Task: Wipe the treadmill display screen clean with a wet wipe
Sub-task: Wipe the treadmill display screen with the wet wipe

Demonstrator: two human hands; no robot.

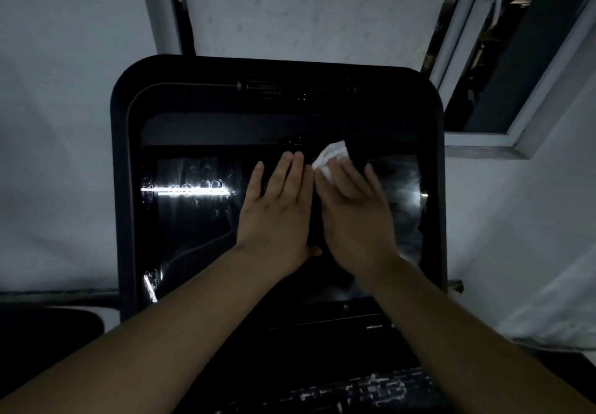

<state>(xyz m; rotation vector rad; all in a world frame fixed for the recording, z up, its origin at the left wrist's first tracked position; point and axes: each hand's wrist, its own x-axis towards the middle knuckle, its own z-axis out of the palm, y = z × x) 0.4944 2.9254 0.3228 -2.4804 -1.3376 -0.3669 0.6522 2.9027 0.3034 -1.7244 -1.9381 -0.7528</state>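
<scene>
View from a head-worn camera looking down at a dark treadmill console (pixel 129 188) with rounded corners, in dim light. Its glossy black display screen (pixel 193 220) fills the middle and mirrors a bright horizontal strip of light on its left part, with smears or droplets around that reflection.

2 bare forearms reach in from the bottom edge, and both hands lie on the screen side by side, close together near its upper middle.

The left hand (pixel 277 207) lies flat, palm down, fingers straight and together, thumb tucked toward the right hand; its grip is open and holds nothing.

The right hand (pixel 354 210) lies angled toward the upper left, its fingers extended over a crumpled white wet wipe (pixel 332 159). The wipe sits under the fingertips, against the screen's top edge, with most of its bunched white mass showing just beyond the fingertips. The fingers look straight, pressing down on the wipe, not curled round it, so this grip reads as open.

Behind the console are a pale wall (pixel 64 91) and, at upper right, an open white-framed window (pixel 503 136) with darkness beyond it
</scene>
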